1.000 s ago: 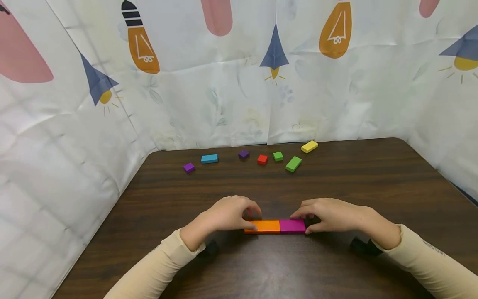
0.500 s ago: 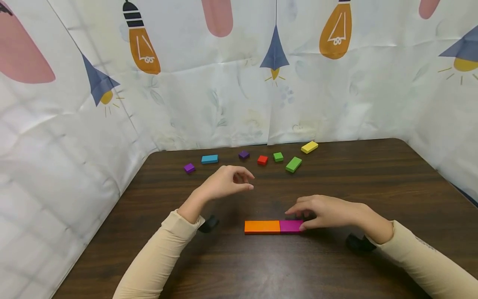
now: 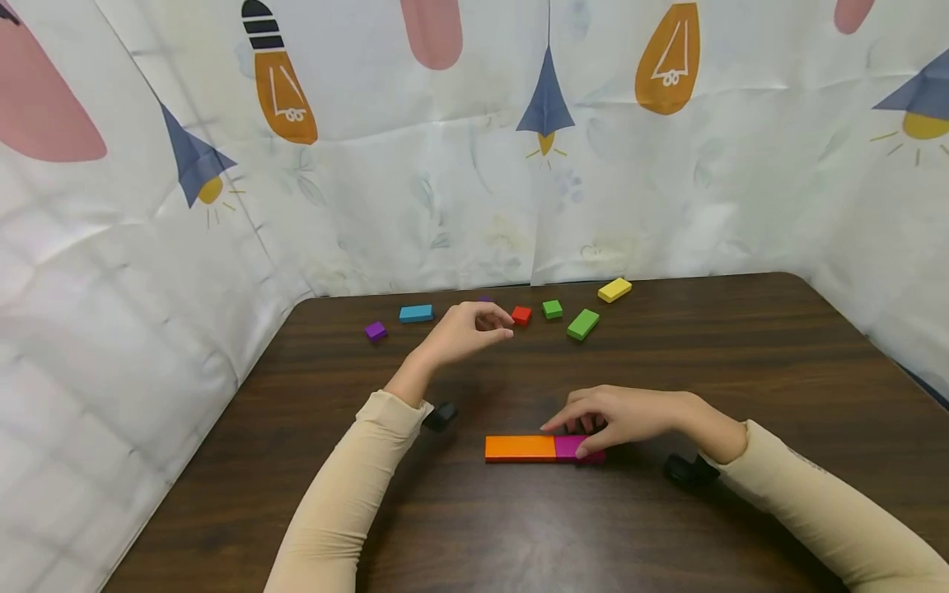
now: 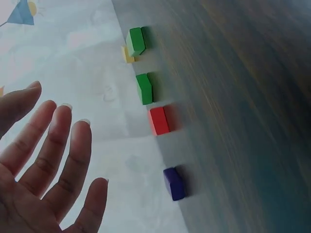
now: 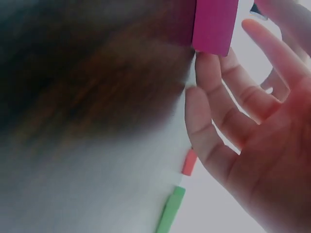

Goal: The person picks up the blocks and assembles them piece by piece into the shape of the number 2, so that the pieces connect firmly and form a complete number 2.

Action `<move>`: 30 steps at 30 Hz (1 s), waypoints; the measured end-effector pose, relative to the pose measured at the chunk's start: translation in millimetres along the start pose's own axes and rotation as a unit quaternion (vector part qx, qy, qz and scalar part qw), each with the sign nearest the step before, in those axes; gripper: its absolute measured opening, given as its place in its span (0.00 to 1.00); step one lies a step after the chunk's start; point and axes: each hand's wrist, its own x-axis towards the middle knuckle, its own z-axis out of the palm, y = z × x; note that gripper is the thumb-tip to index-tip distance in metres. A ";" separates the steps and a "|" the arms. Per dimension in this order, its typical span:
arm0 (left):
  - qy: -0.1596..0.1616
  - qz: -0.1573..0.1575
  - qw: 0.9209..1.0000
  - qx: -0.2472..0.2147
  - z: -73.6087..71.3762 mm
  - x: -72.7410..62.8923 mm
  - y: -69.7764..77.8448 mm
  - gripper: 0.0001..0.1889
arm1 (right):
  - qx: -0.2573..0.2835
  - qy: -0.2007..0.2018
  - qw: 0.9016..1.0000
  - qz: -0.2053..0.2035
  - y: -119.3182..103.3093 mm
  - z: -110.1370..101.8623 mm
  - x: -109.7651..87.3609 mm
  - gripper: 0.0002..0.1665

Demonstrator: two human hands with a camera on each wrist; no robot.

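An orange block [image 3: 521, 449] and a magenta block [image 3: 566, 445] lie end to end on the table. Over the magenta one is my right hand [image 3: 633, 414], its fingers loosely bent and not gripping it; whether the thumb touches it I cannot tell. The right wrist view shows the fingertips close to the magenta block [image 5: 214, 24]. Farther back my left hand [image 3: 467, 331] hovers with nothing in its fingers, near a red block [image 3: 522, 315]. It mostly hides a dark purple block in the head view; the left wrist view shows that dark purple block [image 4: 174, 184] whole.
Along the table's back lie a blue block [image 3: 416, 313], a purple block [image 3: 376, 331], a small green block [image 3: 552, 309], a longer green block [image 3: 582, 324] and a yellow block [image 3: 614, 290]. A patterned white curtain [image 3: 474, 198] hangs behind the dark wooden table [image 3: 741, 346].
My left hand has left the orange block and moved away toward the back blocks. My right hand has shifted left over the magenta block. Both blocks have stayed in place.
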 end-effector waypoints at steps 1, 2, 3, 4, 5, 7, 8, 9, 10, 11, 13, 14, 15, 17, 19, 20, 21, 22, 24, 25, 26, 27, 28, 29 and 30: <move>0.001 0.000 1.000 -0.003 1.7 3.3 0.1 0.13 | 0.002 -0.003 1.000 -0.013 9.5 2.6 0.5 0.28; 0.000 -0.001 1.000 -0.007 3.4 6.6 0.3 0.12 | 0.010 -0.007 1.000 -0.018 17.6 4.7 1.1 0.28; -0.001 -0.002 1.000 -0.010 5.3 9.7 0.4 0.13 | 0.015 -0.012 1.000 -0.024 26.4 6.8 1.8 0.29; -0.003 -0.004 1.000 -0.013 7.3 12.7 0.7 0.12 | 0.017 -0.018 0.999 -0.025 30.7 7.5 2.5 0.29; -0.005 -0.004 1.000 -0.015 9.3 15.6 0.9 0.12 | 0.020 -0.023 0.999 -0.023 32.9 7.7 3.4 0.29; -0.010 -0.006 1.000 -0.017 13.3 21.2 0.9 0.12 | 0.020 -0.030 0.999 -0.026 35.9 7.6 5.5 0.30; -0.011 -0.007 1.000 -0.018 15.1 23.7 1.2 0.12 | 0.029 -0.036 0.999 -0.016 27.9 4.2 6.3 0.29; -0.012 -0.007 1.000 -0.017 16.9 26.4 1.0 0.12 | 0.032 -0.041 0.999 -0.009 19.9 1.0 7.2 0.29; -0.014 -0.007 1.000 -0.016 18.6 29.0 0.8 0.12 | 0.035 -0.045 0.998 0.001 11.9 -1.9 7.9 0.29; -0.016 -0.007 1.000 -0.015 20.4 31.7 0.4 0.13 | 0.037 -0.048 0.998 0.011 7.7 -3.6 8.4 0.29; -0.016 -0.009 1.000 -0.013 23.7 36.6 0.4 0.13 | 0.049 -0.051 0.997 0.020 12.1 -3.4 8.9 0.28; -0.015 -0.010 1.000 -0.012 25.3 39.1 0.7 0.13 | 0.045 -0.052 0.997 0.019 23.6 -0.3 9.1 0.29; -0.014 -0.011 1.000 -0.010 27.1 41.8 0.8 0.13 | 0.043 -0.052 0.998 0.018 35.5 3.1 9.0 0.29; -0.011 -0.012 1.000 -0.008 30.1 46.6 2.2 0.13 | 0.045 -0.052 0.998 0.011 38.9 3.4 8.8 0.29; -0.008 -0.013 1.000 -0.008 33.1 51.4 4.1 0.13 | 0.035 -0.051 0.998 -0.003 44.1 4.6 8.2 0.29; -0.008 -0.014 1.000 -0.009 34.7 53.7 5.0 0.13 | 0.022 -0.047 0.999 -0.011 44.5 6.2 7.8 0.29; -0.008 -0.014 1.000 -0.011 36.4 56.0 5.9 0.14 | 0.023 -0.046 0.999 -0.015 33.1 3.1 7.4 0.29; -0.009 -0.016 1.000 -0.013 38.0 57.8 6.9 0.14 | 0.028 -0.047 0.998 -0.013 21.4 -0.3 7.3 0.29; -0.011 -0.022 1.000 -0.019 42.0 61.5 8.8 0.15 | 0.030 -0.047 0.998 -0.009 17.8 -0.4 6.7 0.28; -0.012 -0.026 0.999 -0.019 44.2 63.3 9.4 0.15 | 0.035 -0.048 0.998 0.002 8.9 -2.6 6.9 0.28; -0.014 -0.030 0.999 -0.019 46.4 65.0 10.2 0.15 | 0.042 -0.048 0.998 0.014 1.5 -4.1 7.0 0.27; -0.016 -0.033 0.999 -0.019 48.6 66.7 11.0 0.15 | 0.057 -0.051 0.997 0.030 -11.4 -8.9 7.1 0.27; -0.017 -0.035 0.999 -0.018 50.9 68.8 11.3 0.15 | 0.060 -0.052 0.996 0.041 -14.6 -9.2 7.1 0.26; -0.019 -0.036 0.999 -0.018 53.3 71.0 11.4 0.15 | 0.058 -0.051 0.996 0.046 -16.3 -9.5 6.8 0.26; -0.022 -0.036 0.999 -0.016 55.4 72.9 11.8 0.15 | 0.056 -0.051 0.996 0.049 -17.6 -9.8 6.8 0.26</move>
